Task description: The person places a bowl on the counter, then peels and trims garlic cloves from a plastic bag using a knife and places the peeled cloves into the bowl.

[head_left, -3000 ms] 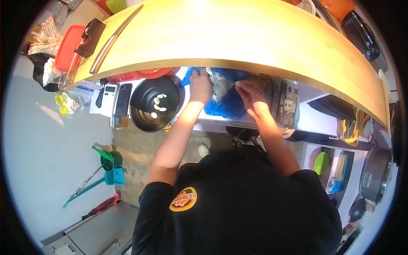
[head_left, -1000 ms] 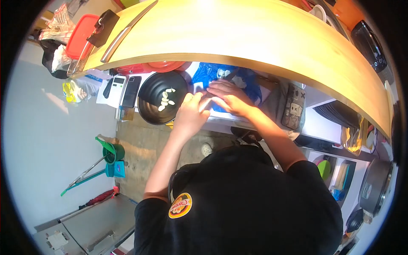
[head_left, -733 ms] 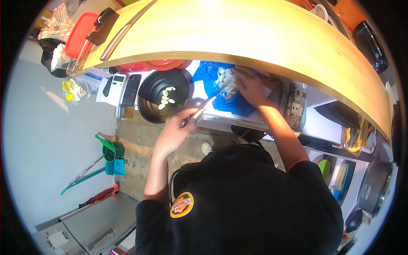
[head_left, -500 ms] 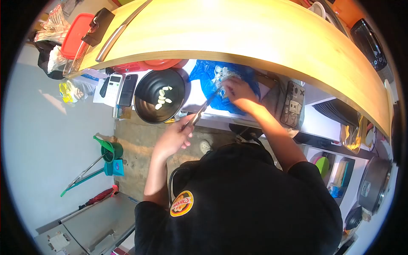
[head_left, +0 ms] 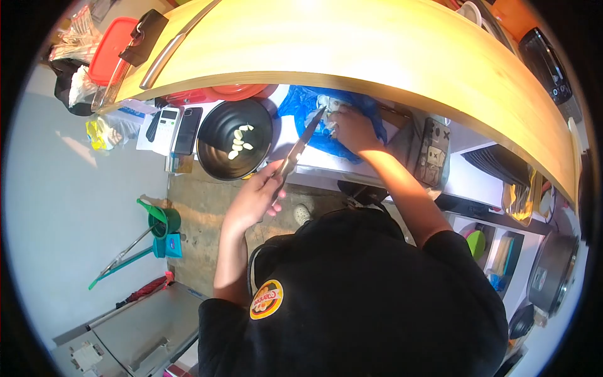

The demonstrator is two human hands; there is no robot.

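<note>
In my left hand (head_left: 259,193) is a knife (head_left: 300,142), its fingers closed round the handle and its blade pointing up and right over the edge of a blue plastic bag (head_left: 292,103). My right hand (head_left: 353,129) is over the open bag, fingers curled down among whitish pieces (head_left: 328,102) that look like garlic and its skins. What those fingers pinch is hidden. Left of the bag stands a black bowl (head_left: 217,154) with several peeled garlic cloves (head_left: 238,134) inside.
Over the work surface runs a wooden shelf (head_left: 352,38) with another knife (head_left: 164,61) on it. Beside the bowl lie a phone (head_left: 187,131) and a calculator (head_left: 166,132). A patterned case (head_left: 432,152) lies to the right. A green bucket (head_left: 166,225) stands on the floor.
The knife has swung more upright, with my left hand slightly lower and left. My right hand has moved a little right and deeper over the bag, away from the blade.
</note>
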